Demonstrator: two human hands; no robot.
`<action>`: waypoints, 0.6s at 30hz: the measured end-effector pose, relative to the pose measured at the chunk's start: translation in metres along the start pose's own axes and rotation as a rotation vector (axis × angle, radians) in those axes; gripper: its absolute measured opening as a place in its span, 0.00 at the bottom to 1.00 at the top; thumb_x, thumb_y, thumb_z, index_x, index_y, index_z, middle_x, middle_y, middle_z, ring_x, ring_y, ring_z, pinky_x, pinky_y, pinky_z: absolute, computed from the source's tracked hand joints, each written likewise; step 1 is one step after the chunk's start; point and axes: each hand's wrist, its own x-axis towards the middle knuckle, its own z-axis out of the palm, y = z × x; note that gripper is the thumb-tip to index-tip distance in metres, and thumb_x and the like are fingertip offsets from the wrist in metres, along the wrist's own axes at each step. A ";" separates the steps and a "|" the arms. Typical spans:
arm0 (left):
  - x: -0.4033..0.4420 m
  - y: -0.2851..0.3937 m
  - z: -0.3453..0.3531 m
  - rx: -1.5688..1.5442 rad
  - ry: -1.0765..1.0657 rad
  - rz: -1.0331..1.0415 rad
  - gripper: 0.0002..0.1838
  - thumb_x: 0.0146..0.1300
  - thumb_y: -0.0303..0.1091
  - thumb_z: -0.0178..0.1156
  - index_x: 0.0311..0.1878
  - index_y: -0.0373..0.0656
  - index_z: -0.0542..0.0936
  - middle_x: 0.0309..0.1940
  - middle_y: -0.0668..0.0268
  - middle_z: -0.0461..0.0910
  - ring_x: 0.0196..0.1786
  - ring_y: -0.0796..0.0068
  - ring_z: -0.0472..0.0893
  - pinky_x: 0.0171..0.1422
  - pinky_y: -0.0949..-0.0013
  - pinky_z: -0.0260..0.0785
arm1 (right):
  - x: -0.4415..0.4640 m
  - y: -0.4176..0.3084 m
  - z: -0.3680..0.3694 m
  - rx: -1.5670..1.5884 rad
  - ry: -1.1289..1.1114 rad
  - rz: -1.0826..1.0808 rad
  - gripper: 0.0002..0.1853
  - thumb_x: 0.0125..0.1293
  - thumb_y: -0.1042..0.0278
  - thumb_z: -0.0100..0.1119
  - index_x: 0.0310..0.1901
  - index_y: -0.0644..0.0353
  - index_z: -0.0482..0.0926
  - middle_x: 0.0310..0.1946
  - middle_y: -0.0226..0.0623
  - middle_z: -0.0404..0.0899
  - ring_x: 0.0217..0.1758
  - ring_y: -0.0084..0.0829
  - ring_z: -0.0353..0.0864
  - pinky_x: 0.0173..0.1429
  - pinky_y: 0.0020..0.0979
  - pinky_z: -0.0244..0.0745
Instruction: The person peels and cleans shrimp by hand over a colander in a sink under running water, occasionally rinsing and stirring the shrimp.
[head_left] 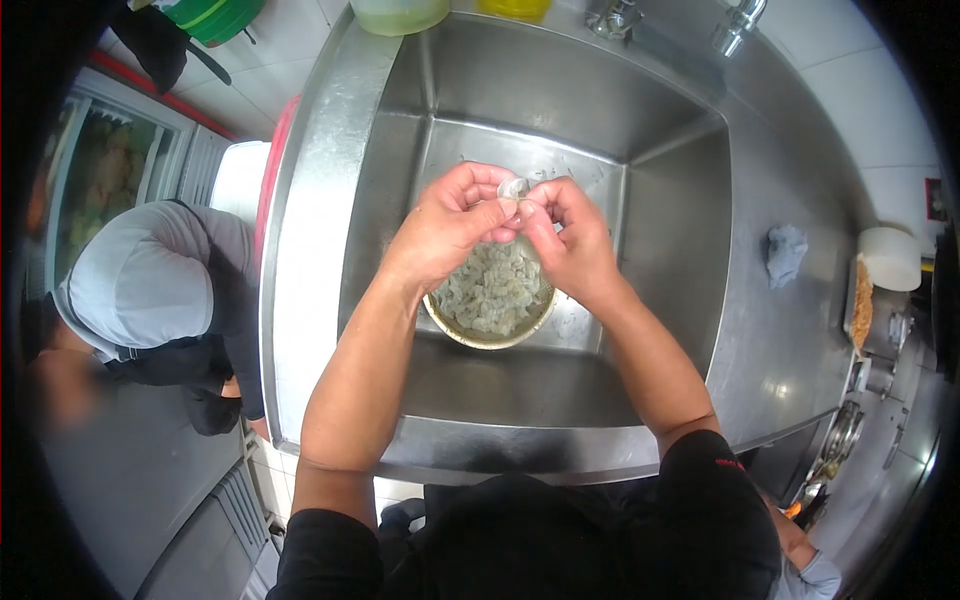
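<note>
A small, greyish, translucent raw shrimp (514, 188) is pinched between the fingertips of both hands. My left hand (448, 222) grips it from the left with thumb and fingers closed. From the other side, my right hand (575, 238) also has thumb and forefinger pressed on it. Just below the hands stands a round bowl (490, 344) full of similar pale shrimp (497, 290). My hands cover part of its far rim. The bowl sits inside a deep steel sink (500, 385).
Two taps, one a spout (738, 30), are at the far edge. A blue-grey cloth (787, 255) lies on the right ledge, near a white tub (890, 258). A pale green container (400, 14) stands at the far left corner. A bent-over person (140, 270) is close on the left.
</note>
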 end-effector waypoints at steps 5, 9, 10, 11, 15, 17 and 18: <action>-0.001 0.001 0.001 0.055 0.002 0.001 0.14 0.69 0.25 0.59 0.56 0.35 0.74 0.45 0.60 0.82 0.44 0.74 0.84 0.49 0.72 0.78 | 0.004 0.001 -0.003 0.308 0.123 0.134 0.05 0.71 0.72 0.58 0.41 0.64 0.76 0.35 0.32 0.81 0.34 0.20 0.80 0.40 0.24 0.78; -0.002 0.005 0.005 0.057 0.025 -0.022 0.14 0.68 0.24 0.58 0.55 0.34 0.74 0.43 0.61 0.83 0.42 0.75 0.84 0.48 0.73 0.77 | 0.017 0.005 -0.021 0.225 0.277 0.109 0.06 0.69 0.73 0.64 0.40 0.66 0.78 0.35 0.34 0.83 0.33 0.21 0.82 0.40 0.24 0.79; -0.002 0.005 0.005 0.063 0.030 -0.020 0.14 0.68 0.25 0.59 0.55 0.35 0.75 0.42 0.61 0.83 0.42 0.75 0.83 0.47 0.72 0.77 | 0.020 0.002 -0.028 0.228 0.302 0.091 0.06 0.68 0.72 0.65 0.39 0.66 0.78 0.34 0.34 0.83 0.33 0.21 0.82 0.40 0.24 0.79; -0.003 0.004 0.005 0.067 0.036 -0.022 0.14 0.68 0.26 0.60 0.55 0.35 0.75 0.41 0.62 0.83 0.41 0.75 0.83 0.47 0.72 0.78 | 0.022 -0.003 -0.038 0.230 0.326 0.079 0.07 0.67 0.72 0.67 0.38 0.66 0.79 0.33 0.34 0.83 0.32 0.21 0.82 0.39 0.24 0.79; -0.003 -0.003 -0.003 0.498 -0.017 -0.137 0.15 0.64 0.34 0.67 0.49 0.36 0.79 0.35 0.64 0.83 0.37 0.74 0.82 0.42 0.70 0.74 | 0.015 0.004 -0.074 -0.029 0.388 0.071 0.08 0.63 0.71 0.72 0.34 0.64 0.80 0.31 0.32 0.84 0.32 0.22 0.82 0.38 0.23 0.79; -0.002 -0.016 -0.010 0.881 -0.102 -0.199 0.16 0.61 0.41 0.70 0.44 0.38 0.81 0.31 0.64 0.82 0.35 0.73 0.81 0.40 0.67 0.72 | 0.007 0.033 -0.088 -0.276 0.360 0.197 0.09 0.61 0.71 0.72 0.35 0.64 0.80 0.30 0.31 0.84 0.32 0.23 0.82 0.38 0.24 0.80; -0.003 -0.013 -0.008 0.945 -0.106 -0.211 0.18 0.60 0.44 0.70 0.42 0.38 0.81 0.31 0.63 0.82 0.35 0.70 0.81 0.41 0.65 0.72 | 0.000 0.061 -0.095 -0.399 0.346 0.259 0.10 0.61 0.70 0.73 0.35 0.64 0.80 0.30 0.30 0.84 0.32 0.24 0.82 0.38 0.24 0.80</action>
